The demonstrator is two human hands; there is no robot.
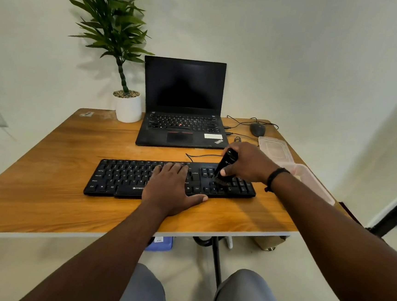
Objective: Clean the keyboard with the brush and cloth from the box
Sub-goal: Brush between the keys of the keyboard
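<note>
A black keyboard [123, 176] lies across the middle of the wooden table [45, 185]. My left hand [169, 187] rests flat on its centre keys, fingers straight, thumb on the table by the front edge. My right hand [246, 163] grips a small black brush [225, 166] and holds it tilted, its bristles down on the keys near the arrow cluster at the keyboard's right end. A clear plastic box [310, 181] sits at the table's right edge, partly hidden behind my right wrist. Its lid [274, 148] lies just behind it. No cloth is visible.
An open black laptop [182, 115] stands behind the keyboard, with a potted plant [128, 105] to its left and a mouse [257, 129] with cables to its right. The keyboard's cable [202, 155] runs behind it. The table's left half is bare wood.
</note>
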